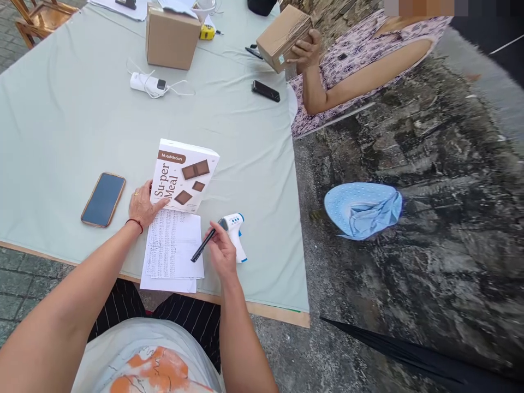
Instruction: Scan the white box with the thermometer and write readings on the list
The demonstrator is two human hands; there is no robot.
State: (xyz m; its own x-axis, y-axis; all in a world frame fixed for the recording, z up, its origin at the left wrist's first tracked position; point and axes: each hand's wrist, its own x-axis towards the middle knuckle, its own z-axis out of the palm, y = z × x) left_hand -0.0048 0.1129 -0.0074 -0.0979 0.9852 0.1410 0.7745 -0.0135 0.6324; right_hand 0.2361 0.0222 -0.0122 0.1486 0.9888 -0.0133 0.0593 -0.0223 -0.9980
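Note:
My left hand [144, 206] grips the lower left corner of a white box [184, 177] printed "Su-per Meal" with brown chocolate pieces, its thumb on the front face. Under the box's lower edge lie printed paper sheets [174, 254] covered in small rows of text. In my right hand [223, 251] is a black pen [203, 245], pinched between thumb and fingers, its lower end over the right side of the sheets. A white and blue infrared thermometer [234, 226] lies just beyond my right hand, partly hidden by it.
A phone [103, 200] lies left of my left hand. Farther off are a white device with a cord [148, 84], a cardboard box [172, 41], a yellow tape measure [207, 32] and a black object [266, 91]. Another person's hand [306, 50] holds a carton [283, 36]. A blue hat [362, 210] lies right.

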